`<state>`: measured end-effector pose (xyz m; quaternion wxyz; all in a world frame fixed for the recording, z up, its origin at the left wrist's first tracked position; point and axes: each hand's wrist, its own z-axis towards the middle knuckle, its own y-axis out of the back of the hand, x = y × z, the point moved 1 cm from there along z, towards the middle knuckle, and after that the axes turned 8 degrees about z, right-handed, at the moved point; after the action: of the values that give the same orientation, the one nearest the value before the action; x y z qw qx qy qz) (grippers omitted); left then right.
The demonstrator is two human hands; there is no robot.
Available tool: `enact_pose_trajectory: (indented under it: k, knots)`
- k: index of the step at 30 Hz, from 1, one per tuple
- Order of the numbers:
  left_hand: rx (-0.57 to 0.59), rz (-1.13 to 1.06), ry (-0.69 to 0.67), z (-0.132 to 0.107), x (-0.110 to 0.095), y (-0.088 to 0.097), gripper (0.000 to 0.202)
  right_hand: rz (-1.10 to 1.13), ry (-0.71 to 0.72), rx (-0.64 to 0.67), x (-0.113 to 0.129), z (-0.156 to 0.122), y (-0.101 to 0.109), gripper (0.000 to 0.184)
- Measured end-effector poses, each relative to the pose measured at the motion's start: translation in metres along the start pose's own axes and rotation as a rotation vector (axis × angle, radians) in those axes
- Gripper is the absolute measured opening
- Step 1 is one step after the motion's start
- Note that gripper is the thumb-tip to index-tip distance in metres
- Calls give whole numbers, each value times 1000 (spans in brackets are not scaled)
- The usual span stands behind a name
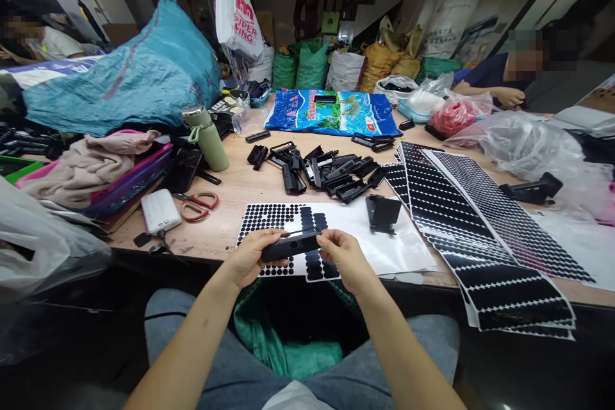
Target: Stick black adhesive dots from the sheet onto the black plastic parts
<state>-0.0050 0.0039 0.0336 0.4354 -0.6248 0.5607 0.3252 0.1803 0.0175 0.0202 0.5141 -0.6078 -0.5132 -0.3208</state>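
Note:
Between my two hands, just above the table's front edge, is a black plastic part point(291, 246), long and narrow with a textured face. My left hand point(252, 255) grips its left end. At its right end, the fingertips of my right hand point(343, 256) pinch it. Beneath lies a white sheet of round black stickers point(264, 218), and beside it a strip of larger black oval stickers point(314, 269). A black bracket-like part point(383, 213) stands to the right on white paper. Farther back is a pile of similar black plastic parts point(331, 170).
Long black sticker sheets point(446, 205) overhang the table's right front edge. To the left are red-handled scissors point(199, 206), a white power bank point(161, 211) and a green flask point(206, 138). A green sack point(288, 352) hangs open between my knees. Another person point(504, 73) sits at the far right.

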Motion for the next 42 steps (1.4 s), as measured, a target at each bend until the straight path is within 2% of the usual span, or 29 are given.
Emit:
enact_pose_trajectory:
  k: [7,17,20,22,24,25,26,27,29,30,33,35,37,40,42]
  knots:
    - [-9,7,-18,-3,0,-2,15,-32,60,-42,1,-6,-2,28]
    - [-13,23,-30,-4,0,-6,15,-232,206,-160,-14,-8,-3,24]
    - [-17,46,-28,-10,2,-6,16,-227,263,-205,-15,-9,-2,23]
    - [36,107,0,-14,3,-6,19,-191,271,-205,-18,-10,3,28]
    - [137,254,21,-10,2,-6,24,-205,243,-198,-21,-10,11,35]
    - [153,355,6,-2,-1,-7,28,-236,229,-205,-22,-10,16,36]
    - [123,473,-27,10,-5,-8,31,-269,223,-222,-23,-9,19,36]
    - [18,581,-88,27,-11,-9,35,-294,223,-238,-24,-8,22,35]
    - [-349,794,-165,70,-26,-12,37,-321,227,-239,-25,-5,23,32]
    - [-447,819,-165,95,-33,-14,39,-335,222,-218,-25,-2,21,31]
    - [-613,850,-99,161,-51,-21,55,-409,199,-129,-26,9,10,28]
    - [-679,870,-27,193,-56,-26,63,-457,200,-89,-26,17,3,26]
    - [-710,895,35,213,-55,-29,65,-494,217,-78,-26,25,-1,25]
    - [-685,949,52,228,-49,-29,58,-579,259,-83,-27,38,-2,22]
    - [-656,990,28,230,-45,-23,53,-683,294,-65,-28,50,-4,17]
